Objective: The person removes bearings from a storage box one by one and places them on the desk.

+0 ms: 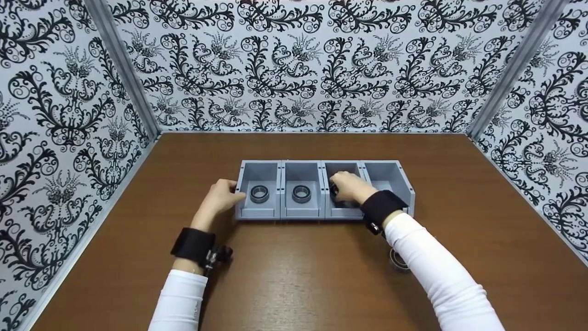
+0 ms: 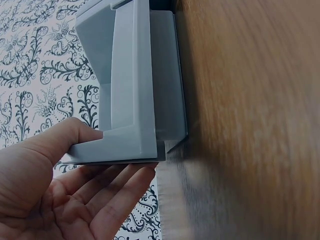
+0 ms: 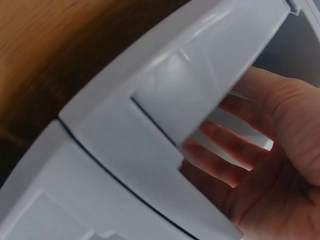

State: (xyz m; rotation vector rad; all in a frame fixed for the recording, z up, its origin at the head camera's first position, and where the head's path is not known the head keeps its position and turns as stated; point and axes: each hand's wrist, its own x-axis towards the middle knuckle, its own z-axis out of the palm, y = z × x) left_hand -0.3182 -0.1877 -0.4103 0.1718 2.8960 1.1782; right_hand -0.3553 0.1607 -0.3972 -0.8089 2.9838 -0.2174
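Four-sided grey bins stand joined in a row (image 1: 301, 214). My left hand (image 1: 221, 196) grips the side wall of the leftmost bin (image 2: 142, 90), thumb inside and fingers outside. My right hand (image 1: 351, 186) reaches down into the third bin from the left (image 3: 165, 100), its fingers curled at a dark bearing (image 1: 334, 188) by the left wall. In the right wrist view the bin's front hides the fingertips and the bearing. One ball bearing (image 1: 259, 194) lies flat in the leftmost bin, another bearing (image 1: 301, 194) in the second.
A further bearing (image 1: 398, 260) lies on the brown table (image 1: 285, 276), partly covered by my right sleeve. The rightmost bin (image 1: 386, 172) is partly hidden by my right wrist. Patterned panels (image 1: 298, 69) enclose the table at the back and both sides.
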